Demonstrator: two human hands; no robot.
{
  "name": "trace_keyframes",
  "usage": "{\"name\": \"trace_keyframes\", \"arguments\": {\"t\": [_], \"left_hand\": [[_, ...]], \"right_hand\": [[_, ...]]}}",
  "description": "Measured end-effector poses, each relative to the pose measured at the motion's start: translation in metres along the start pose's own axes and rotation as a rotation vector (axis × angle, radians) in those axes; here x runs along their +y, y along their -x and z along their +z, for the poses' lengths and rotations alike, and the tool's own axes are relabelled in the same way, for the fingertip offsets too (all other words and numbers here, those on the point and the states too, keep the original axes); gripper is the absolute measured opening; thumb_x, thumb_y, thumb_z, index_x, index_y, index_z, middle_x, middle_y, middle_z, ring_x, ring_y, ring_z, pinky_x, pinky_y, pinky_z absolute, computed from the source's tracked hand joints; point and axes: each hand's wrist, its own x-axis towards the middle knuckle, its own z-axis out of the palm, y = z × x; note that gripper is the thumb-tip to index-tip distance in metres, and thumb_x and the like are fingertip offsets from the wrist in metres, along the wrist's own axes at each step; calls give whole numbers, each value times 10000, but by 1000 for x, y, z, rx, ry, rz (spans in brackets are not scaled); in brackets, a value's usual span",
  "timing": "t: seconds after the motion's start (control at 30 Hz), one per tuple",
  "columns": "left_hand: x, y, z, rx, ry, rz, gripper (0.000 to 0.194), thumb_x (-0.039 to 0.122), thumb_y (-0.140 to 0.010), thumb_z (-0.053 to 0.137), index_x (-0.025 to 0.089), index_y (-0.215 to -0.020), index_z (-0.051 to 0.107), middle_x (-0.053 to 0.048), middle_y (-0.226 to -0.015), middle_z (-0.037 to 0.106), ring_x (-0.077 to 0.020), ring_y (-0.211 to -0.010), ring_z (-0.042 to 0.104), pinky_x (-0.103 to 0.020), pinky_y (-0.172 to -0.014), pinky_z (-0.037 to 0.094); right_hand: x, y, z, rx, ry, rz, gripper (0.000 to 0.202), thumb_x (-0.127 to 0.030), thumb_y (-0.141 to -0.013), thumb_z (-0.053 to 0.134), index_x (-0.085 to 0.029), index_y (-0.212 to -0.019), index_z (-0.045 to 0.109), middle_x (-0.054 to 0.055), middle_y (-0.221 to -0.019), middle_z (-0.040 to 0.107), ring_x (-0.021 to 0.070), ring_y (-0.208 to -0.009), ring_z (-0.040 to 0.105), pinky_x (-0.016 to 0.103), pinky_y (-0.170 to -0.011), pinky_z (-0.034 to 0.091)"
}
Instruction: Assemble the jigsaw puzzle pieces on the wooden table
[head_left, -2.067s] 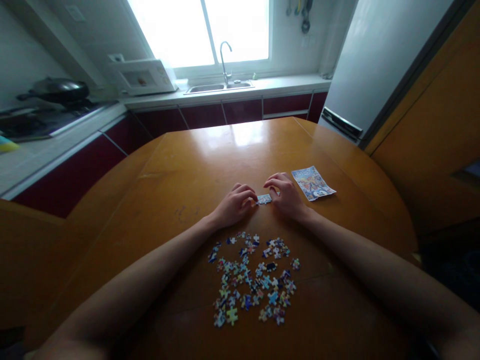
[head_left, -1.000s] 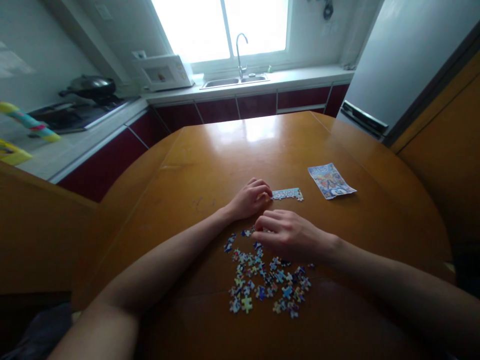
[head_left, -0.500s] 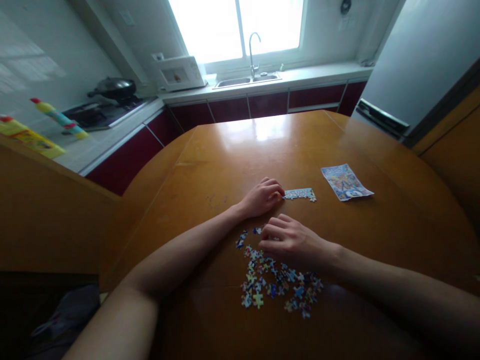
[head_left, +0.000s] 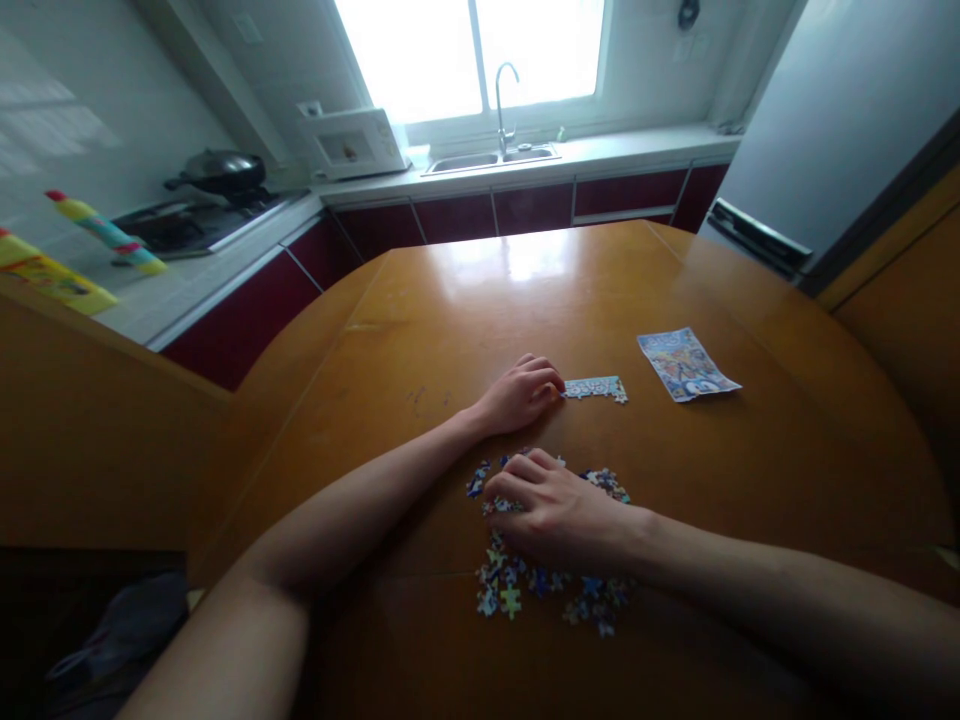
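My left hand point(head_left: 523, 395) rests on the table with its fingers curled and the fingertips at the left end of a strip of joined jigsaw pieces point(head_left: 596, 388). Thumb and forefinger close on that end, which they partly hide. Below it, my right hand point(head_left: 544, 505) hovers low over a pile of loose jigsaw pieces point(head_left: 510, 570). Its fingers are bent, with a gap between them and the thumb where pieces show. Nothing can be seen held in it. The palm and wrist cover the middle of the pile. A yellowish piece point(head_left: 511, 601) lies at the pile's near edge.
A creased picture sheet point(head_left: 688, 365) lies right of the strip on the wooden table point(head_left: 450, 300). Beyond stand a counter with a sink point(head_left: 491, 160), a white microwave point(head_left: 352, 143), a pan on a stove point(head_left: 221, 172) and bottles. A fridge point(head_left: 840, 130) is at right.
My right hand has shifted left and down over the pile, uncovering pieces at the pile's upper right. The left hand stays at the strip's end. The view has moved slightly.
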Motion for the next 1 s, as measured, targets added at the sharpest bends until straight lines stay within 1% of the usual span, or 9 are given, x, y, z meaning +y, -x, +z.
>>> {"name": "trace_keyframes", "arguments": {"t": [0.23, 0.43, 0.7, 0.77, 0.87, 0.93, 1.0], "left_hand": [[0, -1, 0, -2, -4, -3, 187, 84, -909, 542, 193, -946, 690, -55, -1008, 662, -206, -992, 539, -357, -918, 484], [1, -2, 0, 20, 6, -31, 208, 66, -884, 545, 192, -946, 697, -54, -984, 672, -212, -991, 543, -369, -925, 485], [-1, -2, 0, 20, 5, -43, 216, 68, -887, 537, 199, -952, 697, -52, -996, 671, -211, -999, 546, -373, -939, 485], [0, -2, -1, 23, 8, -49, 213, 69, -886, 539, 199, -949, 697, -50, -990, 674, -211, -993, 548, -370, -930, 485], [1, -1, -1, 30, 16, -65, 200, 79, -881, 544, 197, -940, 696, -50, -974, 676, -212, -984, 552, -372, -915, 488], [1, -1, -1, 43, 27, -74, 196, 82, -877, 543, 192, -935, 695, -52, -962, 675, -212, -975, 556, -374, -907, 491], [0, -2, -1, 62, 34, -83, 200, 80, -874, 539, 191, -931, 694, -52, -955, 674, -210, -974, 560, -376, -903, 494]], "right_hand": [[-1, -3, 1, -36, -18, 18, 153, -227, -991, 558, -184, -928, 690, 101, -1159, 621, 248, -1020, 440, 409, -899, 382], [-1, -4, -2, -76, -25, 13, 172, -229, -1006, 527, -175, -940, 677, 112, -1188, 602, 258, -1070, 435, 418, -945, 380], [-3, -6, -4, -120, -65, 2, 109, -188, -1001, 510, -151, -1017, 611, 102, -1099, 620, 244, -994, 443, 402, -928, 384], [-2, -7, -4, -125, -112, -11, 108, -189, -1006, 500, -160, -976, 600, 81, -1042, 639, 230, -971, 460, 388, -920, 384], [2, -6, -4, -121, -259, -24, 122, -201, -1009, 500, -180, -937, 596, 39, -924, 655, 194, -919, 499, 342, -896, 401], [7, -3, -5, -85, -359, -5, 99, -192, -994, 518, -179, -951, 606, 34, -895, 651, 173, -886, 526, 303, -859, 428], [13, 0, -8, -12, -427, 38, 102, -158, -978, 519, -170, -977, 621, 46, -912, 644, 161, -863, 546, 279, -817, 452]]}}
